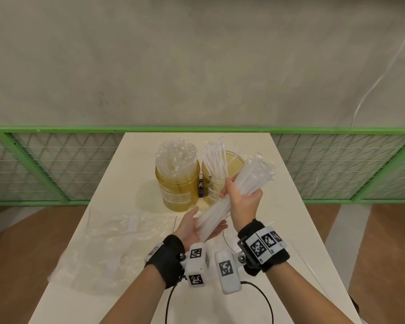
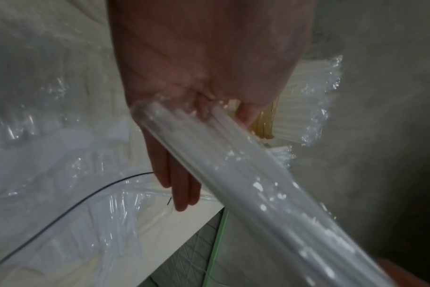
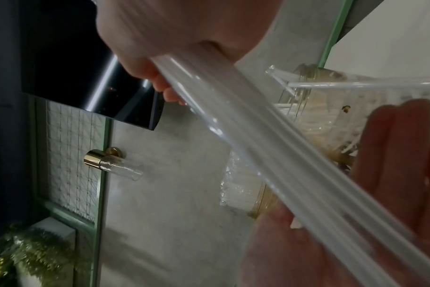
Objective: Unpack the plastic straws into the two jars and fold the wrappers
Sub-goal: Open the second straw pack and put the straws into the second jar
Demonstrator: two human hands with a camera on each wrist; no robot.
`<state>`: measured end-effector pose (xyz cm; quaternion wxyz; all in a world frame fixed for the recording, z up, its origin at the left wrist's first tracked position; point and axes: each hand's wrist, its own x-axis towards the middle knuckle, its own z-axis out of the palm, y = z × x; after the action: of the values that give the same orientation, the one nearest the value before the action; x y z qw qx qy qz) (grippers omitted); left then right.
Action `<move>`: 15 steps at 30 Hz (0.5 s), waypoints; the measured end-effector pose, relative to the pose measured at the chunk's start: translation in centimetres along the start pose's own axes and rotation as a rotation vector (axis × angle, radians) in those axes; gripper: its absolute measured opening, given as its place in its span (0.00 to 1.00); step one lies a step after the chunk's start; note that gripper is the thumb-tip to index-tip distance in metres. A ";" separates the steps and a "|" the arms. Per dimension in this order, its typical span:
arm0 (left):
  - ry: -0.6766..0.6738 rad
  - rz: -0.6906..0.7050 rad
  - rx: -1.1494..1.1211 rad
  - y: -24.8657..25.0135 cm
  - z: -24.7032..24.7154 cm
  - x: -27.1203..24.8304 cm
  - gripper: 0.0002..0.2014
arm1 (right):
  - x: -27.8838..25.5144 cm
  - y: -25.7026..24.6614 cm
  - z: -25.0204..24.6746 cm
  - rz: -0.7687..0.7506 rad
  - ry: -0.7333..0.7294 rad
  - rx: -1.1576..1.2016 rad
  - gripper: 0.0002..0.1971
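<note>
The right hand [image 1: 242,199] is clamped around the middle of a straw bundle [image 1: 234,195], held aslant just in front of the right jar [image 1: 216,181]. The left hand [image 1: 194,226], fingers straight, supports the lower ends, probably to square them for insertion.

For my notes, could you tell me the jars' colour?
Translucent amber-yellow jars, clearest in the head view.

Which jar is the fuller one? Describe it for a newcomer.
On the white table, two amber jars stand side by side at the far end. The left jar is the fuller: packed with wrapped straws, while its neighbour holds few loose ones.
</note>
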<state>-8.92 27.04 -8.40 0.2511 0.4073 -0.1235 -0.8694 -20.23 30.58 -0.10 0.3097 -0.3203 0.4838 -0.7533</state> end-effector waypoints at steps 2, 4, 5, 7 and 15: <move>0.009 0.015 -0.022 -0.1 0.2 -0.3 0.28 | -0.3 0.4 -0.1 0.011 -0.003 -0.006 0.17; 0.008 0.007 -0.009 -0.2 0.0 -0.4 0.25 | -0.3 0.3 -0.2 0.030 -0.013 -0.024 0.20; 0.004 -0.001 0.012 -0.2 -0.2 -0.3 0.24 | -0.1 0.1 -0.2 0.037 -0.018 -0.029 0.20; -0.018 -0.011 0.047 -0.3 -0.5 -0.3 0.23 | 0.7 -0.4 -0.2 0.035 0.027 -0.011 0.18; 0.070 0.189 -0.158 0.9 2.0 0.2 0.26 | 0.7 -1.2 0.4 0.027 0.056 -0.060 0.09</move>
<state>-10.26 26.13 -6.91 0.3673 0.4027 -0.0837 -0.8342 -20.53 30.23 1.22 0.2962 -0.3019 0.5190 -0.7428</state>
